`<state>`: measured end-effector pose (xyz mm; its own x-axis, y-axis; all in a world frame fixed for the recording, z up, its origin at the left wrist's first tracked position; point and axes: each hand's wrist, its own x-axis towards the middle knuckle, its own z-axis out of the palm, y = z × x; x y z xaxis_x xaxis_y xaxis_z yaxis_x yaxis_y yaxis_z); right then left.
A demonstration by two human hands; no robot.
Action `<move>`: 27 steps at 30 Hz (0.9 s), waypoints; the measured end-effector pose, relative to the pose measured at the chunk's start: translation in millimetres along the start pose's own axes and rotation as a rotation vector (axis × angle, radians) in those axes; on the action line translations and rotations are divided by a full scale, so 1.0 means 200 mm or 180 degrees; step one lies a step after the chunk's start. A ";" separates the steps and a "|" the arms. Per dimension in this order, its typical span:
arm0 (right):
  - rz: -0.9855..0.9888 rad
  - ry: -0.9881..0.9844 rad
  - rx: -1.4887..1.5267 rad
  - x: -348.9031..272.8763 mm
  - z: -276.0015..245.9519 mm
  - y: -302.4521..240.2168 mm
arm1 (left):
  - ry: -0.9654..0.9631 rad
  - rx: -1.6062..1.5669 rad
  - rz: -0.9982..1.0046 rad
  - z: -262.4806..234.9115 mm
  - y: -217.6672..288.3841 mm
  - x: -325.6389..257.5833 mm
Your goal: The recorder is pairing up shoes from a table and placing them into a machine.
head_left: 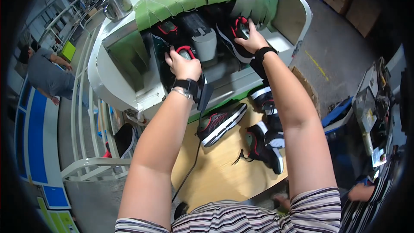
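Head view, black shoe (238, 39) (red trim), right hand (250, 39)

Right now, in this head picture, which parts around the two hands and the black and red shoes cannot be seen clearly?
- Head view: left hand covers the black-and-red shoe it grips.
- Right hand hides most of the second shoe's heel.
- Machine interior: dark, shaded by green flap curtain.
- Black cable: lower end lost behind striped shirt.

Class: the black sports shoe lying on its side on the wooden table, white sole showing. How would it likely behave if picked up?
The black sports shoe probably feels light for its bulk. Its sole likely stays fairly stiff, while the fabric upper gives. It shouldn't roll.
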<state>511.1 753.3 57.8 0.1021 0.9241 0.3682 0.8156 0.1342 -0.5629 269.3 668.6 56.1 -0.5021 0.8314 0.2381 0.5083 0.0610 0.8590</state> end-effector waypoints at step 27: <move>0.3437 -0.0380 0.2414 -3.77 -0.66 0.26 | -0.3209 -0.0563 0.2506 -0.26 -0.18 -1.54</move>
<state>552.3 15.5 -151.5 0.4124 0.7124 -0.5678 -0.1657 -0.5543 -0.8157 369.2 382.0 -25.2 0.6746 0.6623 0.3260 0.2867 -0.6420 0.7111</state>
